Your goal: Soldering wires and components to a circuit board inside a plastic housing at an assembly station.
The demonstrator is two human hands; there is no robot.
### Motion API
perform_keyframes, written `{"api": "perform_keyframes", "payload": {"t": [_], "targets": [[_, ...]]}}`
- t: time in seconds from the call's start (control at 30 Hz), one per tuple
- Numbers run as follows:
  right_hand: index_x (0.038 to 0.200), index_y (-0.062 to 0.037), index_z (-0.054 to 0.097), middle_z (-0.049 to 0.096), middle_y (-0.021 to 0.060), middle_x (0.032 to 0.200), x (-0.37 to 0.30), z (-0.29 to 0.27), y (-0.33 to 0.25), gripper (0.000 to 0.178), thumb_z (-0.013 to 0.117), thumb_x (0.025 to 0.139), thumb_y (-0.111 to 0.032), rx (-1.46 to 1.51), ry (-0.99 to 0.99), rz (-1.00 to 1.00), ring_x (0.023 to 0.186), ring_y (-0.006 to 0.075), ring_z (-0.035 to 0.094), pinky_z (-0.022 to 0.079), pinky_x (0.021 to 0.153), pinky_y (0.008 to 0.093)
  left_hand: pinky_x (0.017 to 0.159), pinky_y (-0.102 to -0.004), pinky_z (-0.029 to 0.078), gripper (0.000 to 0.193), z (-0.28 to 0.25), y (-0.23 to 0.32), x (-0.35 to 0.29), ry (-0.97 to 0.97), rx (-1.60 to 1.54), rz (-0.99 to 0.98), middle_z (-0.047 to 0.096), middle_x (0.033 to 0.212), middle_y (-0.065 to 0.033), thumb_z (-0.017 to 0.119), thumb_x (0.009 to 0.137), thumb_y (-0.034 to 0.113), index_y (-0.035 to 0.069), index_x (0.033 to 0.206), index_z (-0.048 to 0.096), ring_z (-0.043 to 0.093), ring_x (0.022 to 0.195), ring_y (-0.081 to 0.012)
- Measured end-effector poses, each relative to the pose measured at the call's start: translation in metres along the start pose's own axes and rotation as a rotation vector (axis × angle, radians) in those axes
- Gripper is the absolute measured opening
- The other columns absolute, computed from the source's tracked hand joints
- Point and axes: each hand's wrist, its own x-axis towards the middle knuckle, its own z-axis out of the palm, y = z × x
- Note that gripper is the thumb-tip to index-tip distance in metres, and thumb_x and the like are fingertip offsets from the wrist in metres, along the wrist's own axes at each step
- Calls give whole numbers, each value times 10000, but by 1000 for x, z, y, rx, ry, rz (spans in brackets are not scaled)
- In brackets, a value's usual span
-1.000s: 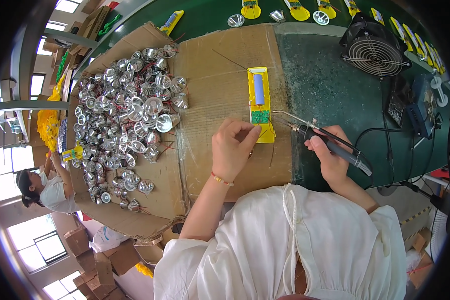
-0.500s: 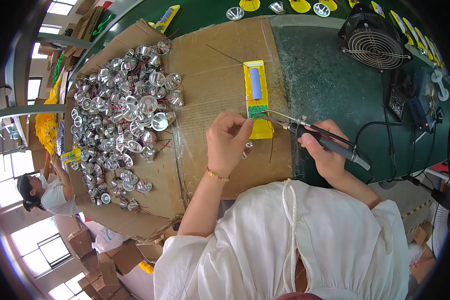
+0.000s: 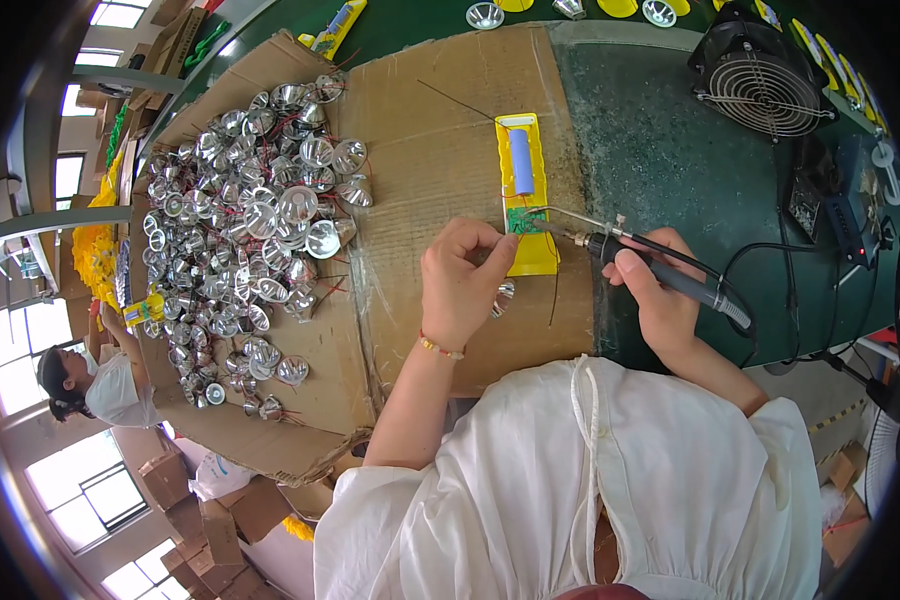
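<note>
A yellow plastic shell (image 3: pixel 531 190) lies on a cardboard sheet (image 3: pixel 440 130), with a blue cylindrical battery (image 3: pixel 522 162) and a small green circuit board (image 3: pixel 518 220) in it. My left hand (image 3: pixel 460 285) is pinched at the board's near edge, holding a silver reflector cup (image 3: pixel 503 298) with thin wires under the fingers. My right hand (image 3: pixel 655 290) grips a black soldering iron (image 3: pixel 660 270) whose tip touches the green board.
A large heap of silver reflector cups (image 3: pixel 250 220) with red wires covers the cardboard's left part. A black fan (image 3: pixel 760 75) and a soldering station (image 3: pixel 840 205) stand at the right on the green bench. Another person (image 3: pixel 90 385) sits far left.
The iron tip has moved left onto the green board. My left hand stays at the yellow shell's near end; the view has shifted slightly.
</note>
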Motion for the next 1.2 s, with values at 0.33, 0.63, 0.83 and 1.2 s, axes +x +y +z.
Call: {"api": "perform_keyframes", "payload": {"t": [0.33, 0.63, 0.83, 1.2], "targets": [[871, 16, 525, 595, 88, 754, 0, -6, 3, 130, 602, 819, -75, -130, -62, -45, 662, 120, 592, 495, 604, 236, 513, -213, 425, 133, 0, -3, 1, 15, 47, 29, 560, 745, -45, 659, 769, 66, -33, 710, 593, 526, 580, -73], [878, 25, 518, 585, 93, 771, -2, -9, 0, 165, 611, 816, -96, -130, -28, -106, 669, 134, 596, 499, 609, 248, 519, -214, 422, 139, -1, -3, 1, 23, 53, 16, 560, 743, -39, 659, 769, 67, -33, 703, 590, 518, 586, -70], [891, 34, 522, 611, 107, 750, 4, -22, -7, 163, 614, 819, -79, -60, 44, -198, 657, 116, 581, 479, 596, 232, 517, -209, 417, 142, -1, 2, 1, 21, 52, -39, 556, 731, -31, 660, 766, 69, -29, 696, 585, 506, 574, -64], [891, 35, 530, 607, 108, 756, 16, -46, 1, 147, 604, 821, -72, -56, 148, -145, 660, 123, 586, 484, 605, 234, 561, -220, 487, 174, -5, 12, 3, 45, -189, -122, 630, 798, -72, 654, 790, 98, -41, 855, 571, 573, 636, -70]]}}
